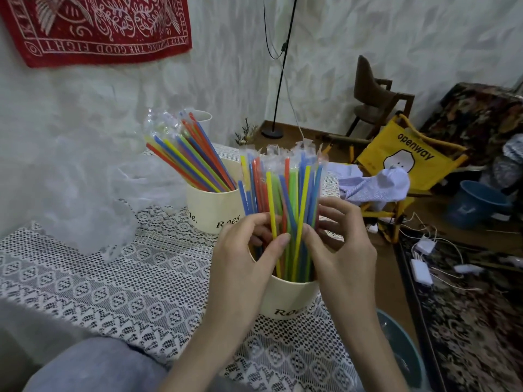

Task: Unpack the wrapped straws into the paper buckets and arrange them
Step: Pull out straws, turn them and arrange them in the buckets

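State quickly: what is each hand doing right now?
Left hand: holds the wrapped straws in the near paper bucket.
Right hand: holds the same bundle.

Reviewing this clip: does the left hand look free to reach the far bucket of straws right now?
Probably not at once. The left hand is curled around the straws in the near bucket, alongside the right hand. The far bucket stands just beyond it with nothing between, so it looks reachable after letting go.

White textured wall (368, 38) bearing a red embroidered hanging (99, 26); black floor-lamp stand (278, 89) in the corner; brown wooden chair (376, 100); yellow folding chair (407, 159); patterned rug (467, 321); lace tablecloth (113, 284).
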